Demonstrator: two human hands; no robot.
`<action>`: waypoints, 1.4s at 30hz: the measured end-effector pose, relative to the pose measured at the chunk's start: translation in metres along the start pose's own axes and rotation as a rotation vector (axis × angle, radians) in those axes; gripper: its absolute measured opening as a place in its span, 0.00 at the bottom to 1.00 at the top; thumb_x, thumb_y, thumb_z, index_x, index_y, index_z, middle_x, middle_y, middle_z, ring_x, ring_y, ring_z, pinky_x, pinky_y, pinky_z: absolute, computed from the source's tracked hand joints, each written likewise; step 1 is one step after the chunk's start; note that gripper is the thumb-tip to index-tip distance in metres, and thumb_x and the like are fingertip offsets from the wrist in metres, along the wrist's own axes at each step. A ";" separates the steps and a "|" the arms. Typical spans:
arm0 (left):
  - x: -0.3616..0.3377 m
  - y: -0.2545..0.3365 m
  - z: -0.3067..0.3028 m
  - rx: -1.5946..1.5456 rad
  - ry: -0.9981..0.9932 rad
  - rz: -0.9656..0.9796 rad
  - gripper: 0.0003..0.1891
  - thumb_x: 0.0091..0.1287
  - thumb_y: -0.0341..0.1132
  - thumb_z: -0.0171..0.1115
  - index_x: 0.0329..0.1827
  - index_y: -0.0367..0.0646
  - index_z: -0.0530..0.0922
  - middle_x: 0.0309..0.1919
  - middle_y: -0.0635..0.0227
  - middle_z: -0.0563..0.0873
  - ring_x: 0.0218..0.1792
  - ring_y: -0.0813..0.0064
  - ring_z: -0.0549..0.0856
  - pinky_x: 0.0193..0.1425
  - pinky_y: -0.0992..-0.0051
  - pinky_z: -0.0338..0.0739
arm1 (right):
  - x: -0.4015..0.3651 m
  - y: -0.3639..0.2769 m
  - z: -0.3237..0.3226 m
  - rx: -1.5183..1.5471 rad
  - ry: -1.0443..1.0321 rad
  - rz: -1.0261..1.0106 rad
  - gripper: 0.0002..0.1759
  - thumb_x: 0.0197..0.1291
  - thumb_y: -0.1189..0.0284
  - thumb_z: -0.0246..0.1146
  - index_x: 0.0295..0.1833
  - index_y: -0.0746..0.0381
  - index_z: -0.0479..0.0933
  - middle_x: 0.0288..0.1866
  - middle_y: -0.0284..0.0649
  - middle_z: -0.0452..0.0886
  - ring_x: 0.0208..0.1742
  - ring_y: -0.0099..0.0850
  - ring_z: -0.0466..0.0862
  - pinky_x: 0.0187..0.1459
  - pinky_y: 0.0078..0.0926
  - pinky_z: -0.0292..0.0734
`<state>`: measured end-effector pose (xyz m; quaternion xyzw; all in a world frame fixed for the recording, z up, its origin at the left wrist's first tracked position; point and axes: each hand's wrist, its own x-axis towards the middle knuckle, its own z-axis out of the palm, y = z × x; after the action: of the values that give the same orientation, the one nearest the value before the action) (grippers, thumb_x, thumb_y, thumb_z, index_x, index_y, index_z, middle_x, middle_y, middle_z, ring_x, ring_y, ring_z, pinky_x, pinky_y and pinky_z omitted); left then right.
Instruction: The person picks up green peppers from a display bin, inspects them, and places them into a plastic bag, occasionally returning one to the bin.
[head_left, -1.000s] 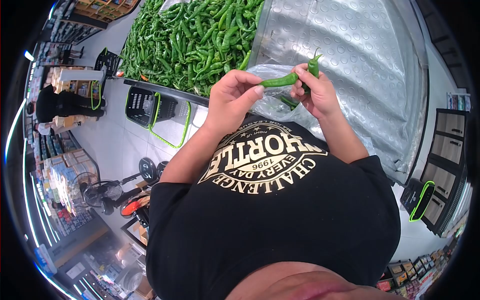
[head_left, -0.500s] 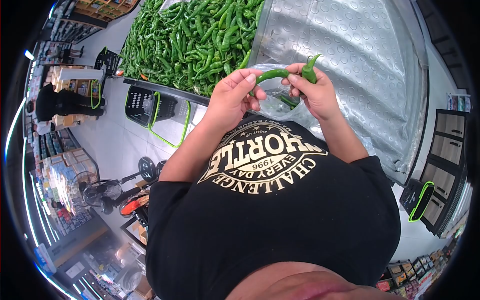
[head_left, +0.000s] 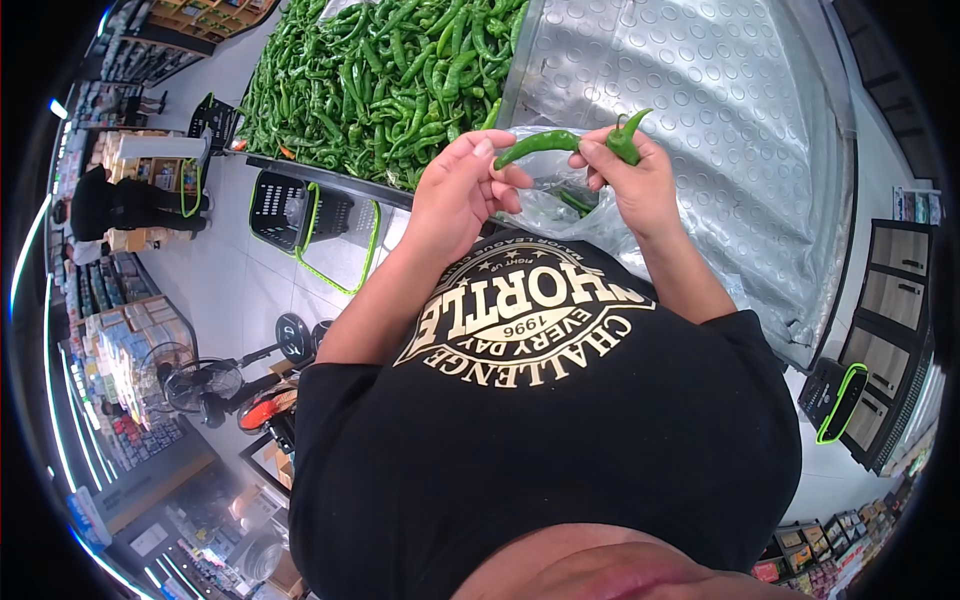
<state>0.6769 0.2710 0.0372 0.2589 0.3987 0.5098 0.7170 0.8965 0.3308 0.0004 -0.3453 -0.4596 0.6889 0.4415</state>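
Note:
My right hand (head_left: 640,185) holds a long curved green chili pepper (head_left: 540,148) by one end, between thumb and forefinger. A second green chili pepper (head_left: 625,143) with a bent tip is tucked in the same hand, pointing up. My left hand (head_left: 462,190) is close to the free end of the long pepper. Its thumb and fingers are apart; whether a fingertip still touches the pepper is hard to tell. Below and between the hands is a clear plastic bag (head_left: 610,222) with a few green peppers (head_left: 575,203) showing inside.
A large heap of green chili peppers (head_left: 380,90) fills the stand ahead on the left. Right of it lies a silvery dimpled sheet (head_left: 690,90). Black shopping baskets (head_left: 285,210) with green handles stand left. A person in black (head_left: 130,203) is farther left, near shelves.
My left thumb has come off the long pepper's end, which now shows whole. That pepper has tilted slightly, its left end lower, still in my right hand.

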 end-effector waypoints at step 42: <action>-0.003 -0.008 -0.005 0.342 0.172 0.442 0.09 0.72 0.27 0.61 0.52 0.35 0.76 0.37 0.59 0.87 0.32 0.78 0.85 0.39 0.80 0.80 | 0.000 0.001 -0.004 0.020 -0.045 0.003 0.09 0.67 0.68 0.67 0.43 0.63 0.78 0.32 0.35 0.83 0.32 0.21 0.80 0.36 0.20 0.76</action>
<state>0.6764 0.2650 0.0297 0.4126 0.4722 0.5988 0.4982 0.8992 0.3323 -0.0016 -0.3258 -0.4619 0.7018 0.4336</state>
